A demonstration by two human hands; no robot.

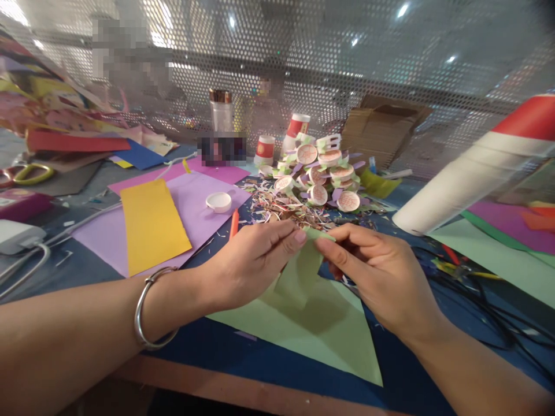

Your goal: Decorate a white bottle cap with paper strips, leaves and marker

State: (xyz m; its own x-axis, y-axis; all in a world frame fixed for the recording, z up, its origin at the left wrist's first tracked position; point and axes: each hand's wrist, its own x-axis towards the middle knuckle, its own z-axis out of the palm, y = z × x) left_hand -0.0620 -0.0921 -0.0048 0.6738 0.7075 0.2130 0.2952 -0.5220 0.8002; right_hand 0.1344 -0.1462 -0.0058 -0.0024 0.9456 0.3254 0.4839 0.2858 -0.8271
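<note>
Tabletop [197, 338] in blue shows between a large pale-green sheet [347, 341] and the brownish front edge [260, 386], the sheet's near corner stopping just short of that rim. Beyond the hands, room tightens: paper shavings [269, 203] and a heap of round printed pieces [318, 195] crowd the far side, backed by a perforated screen [329, 34]. A lilac sheet [102, 237] bearing a yellow rectangle [154, 225] borders the left; a long white cylinder [459, 185] slants in at right, above black cables [481, 309].

Both forearms reach in from the lower corners. The left hand [255, 263], a silver bangle [139, 315] at its wrist, presses its thumb against bent fingers; the right hand [381, 271] pinches with thumb and forefinger. Gripped by both is a smaller piece of green paper [306, 268], held at its top between the hands, the rest hanging over the large sheet. Whether its lower end touches that sheet cannot be told.
</note>
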